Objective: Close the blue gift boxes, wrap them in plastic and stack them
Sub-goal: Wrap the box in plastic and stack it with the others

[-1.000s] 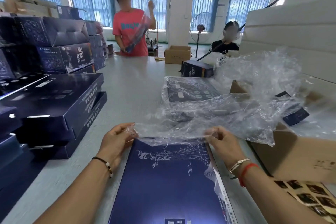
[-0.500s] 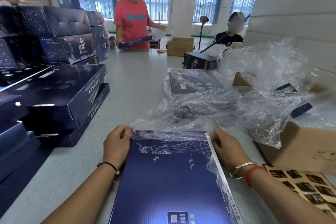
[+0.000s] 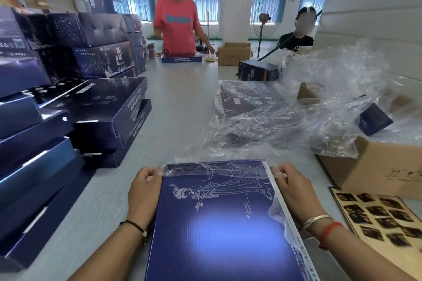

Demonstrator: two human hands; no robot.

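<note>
Hands both pinch the clear plastic bag [image 3: 219, 167] mouth: left hand [image 3: 142, 191] at 9 o'clock, right hand [image 3: 294, 189] at 3, flanking the flat blue gift box [image 3: 219, 223] on the grey tabletop [image 3: 182, 102]. Pulling evenly should prevent snagging corners; wrapped boxes [image 3: 246, 100] lie at 1 o'clock.

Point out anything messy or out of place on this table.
A loose heap of crumpled plastic film sprawls over a wrapped box and the cardboard carton. Left, the blue box stack sits unevenly. Nothing looks damaged.
</note>
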